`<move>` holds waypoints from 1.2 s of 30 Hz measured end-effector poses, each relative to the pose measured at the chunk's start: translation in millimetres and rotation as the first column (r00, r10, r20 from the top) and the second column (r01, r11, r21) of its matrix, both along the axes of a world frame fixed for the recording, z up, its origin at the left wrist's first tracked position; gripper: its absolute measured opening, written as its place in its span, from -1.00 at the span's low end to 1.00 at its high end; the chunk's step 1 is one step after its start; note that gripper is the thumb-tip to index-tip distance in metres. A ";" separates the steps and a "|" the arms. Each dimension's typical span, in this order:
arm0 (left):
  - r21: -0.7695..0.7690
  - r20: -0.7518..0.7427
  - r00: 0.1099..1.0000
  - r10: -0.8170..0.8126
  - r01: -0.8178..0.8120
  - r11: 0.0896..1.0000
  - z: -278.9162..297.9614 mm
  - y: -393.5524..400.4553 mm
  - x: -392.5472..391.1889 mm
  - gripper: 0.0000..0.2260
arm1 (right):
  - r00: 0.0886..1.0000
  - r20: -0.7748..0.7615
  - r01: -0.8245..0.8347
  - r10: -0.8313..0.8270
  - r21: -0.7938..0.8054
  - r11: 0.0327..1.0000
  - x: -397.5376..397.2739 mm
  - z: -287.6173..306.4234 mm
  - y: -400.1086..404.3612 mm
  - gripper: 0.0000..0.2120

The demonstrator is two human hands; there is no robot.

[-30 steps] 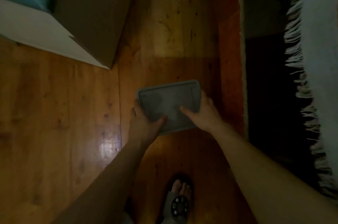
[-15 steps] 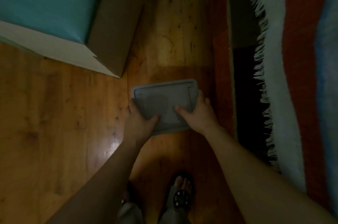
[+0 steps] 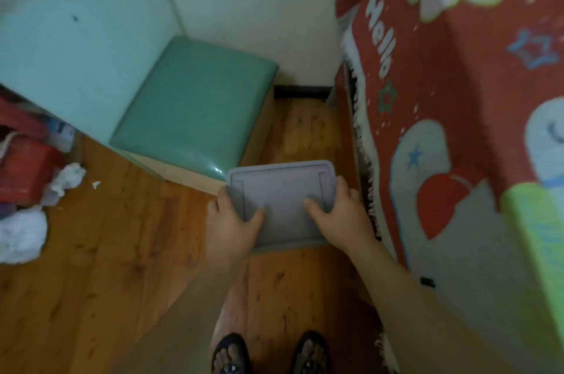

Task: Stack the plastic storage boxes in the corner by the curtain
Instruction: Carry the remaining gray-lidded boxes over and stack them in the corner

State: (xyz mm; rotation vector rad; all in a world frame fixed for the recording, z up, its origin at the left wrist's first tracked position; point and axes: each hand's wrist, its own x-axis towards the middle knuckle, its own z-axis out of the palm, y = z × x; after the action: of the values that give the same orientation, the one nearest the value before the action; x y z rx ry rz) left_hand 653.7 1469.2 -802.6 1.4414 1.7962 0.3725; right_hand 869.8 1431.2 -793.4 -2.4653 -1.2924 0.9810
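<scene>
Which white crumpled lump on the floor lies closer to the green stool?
The smaller crumpled white lump, farther up; the bigger lump sits at the left edge, farther from the green stool.

Soft, even indoor light; motion blur smears the curtain [image 3: 457,99]; edges bend.

L hand [image 3: 233,221]: centre frame, thumb curled over top of grey box [image 3: 280,199], fingers wrapped down its left edge. R hand [image 3: 341,215]: just right of centre, thumb on top, fingers round right edge. Both forearms bare, extended fwd from bottom of frame. Sandalled feet at bottom centre.
</scene>
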 end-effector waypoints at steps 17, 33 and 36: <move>0.293 -0.029 0.999 0.026 -0.017 0.956 346.1 94.3 -13.3 -0.32 | 0.973 0.227 -0.117 0.051 0.290 0.950 -2.2 345.5 85.7 -0.24; 0.552 -0.050 0.998 -0.032 0.054 0.832 606.7 130.3 -24.2 -0.58 | 0.959 0.282 -0.152 0.000 0.517 0.842 -0.5 595.0 114.1 -0.36; 0.572 -0.052 0.998 -0.038 0.060 0.818 638.0 132.9 -20.2 -0.55 | 0.954 0.298 -0.138 -0.035 0.541 0.830 3.7 625.5 115.3 -0.36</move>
State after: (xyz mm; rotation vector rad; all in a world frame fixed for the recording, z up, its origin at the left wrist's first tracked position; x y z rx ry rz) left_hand 633.5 1602.0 -164.6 1.9082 1.7479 0.9302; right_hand 873.6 1546.5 -167.9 -2.1581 -1.4781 0.1744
